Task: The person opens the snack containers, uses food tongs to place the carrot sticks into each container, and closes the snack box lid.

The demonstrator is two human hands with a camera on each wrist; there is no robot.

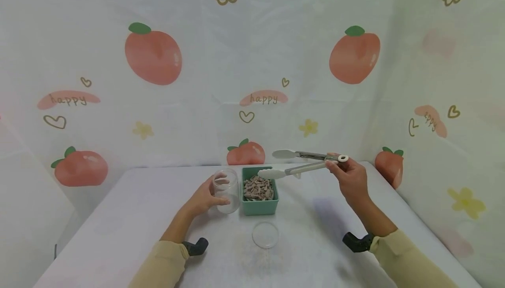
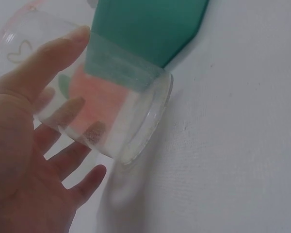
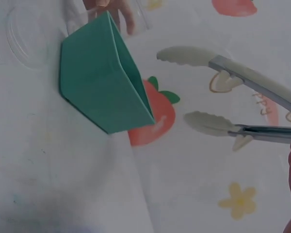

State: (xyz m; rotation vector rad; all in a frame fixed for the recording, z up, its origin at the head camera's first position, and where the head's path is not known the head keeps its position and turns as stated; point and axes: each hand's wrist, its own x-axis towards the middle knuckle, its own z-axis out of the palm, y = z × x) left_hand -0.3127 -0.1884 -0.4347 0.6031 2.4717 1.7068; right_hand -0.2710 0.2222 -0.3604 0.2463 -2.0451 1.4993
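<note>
With fingers and thumb curled round it, my left hand [image 1: 206, 197] holds a clear, open-topped jar [image 1: 229, 198] that looks empty. The left wrist view shows the jar's base [image 2: 148, 121] on the white surface or very near it. My right hand [image 1: 350, 178] grips metal tongs [image 1: 311, 166] near their ring end. The tongs' two pale tips [image 3: 206, 124] are spread apart, with nothing between them. One tip is over the back of a green box [image 1: 259, 208], which holds many greyish-brown dried pieces [image 1: 258, 188]. The box stands just right of the jar.
A clear round lid [image 1: 265, 235] lies on the white table [image 1: 304, 253] in front of the green box. Behind the table hangs a white curtain [image 1: 205, 126] printed with fruit, and it continues along the right side.
</note>
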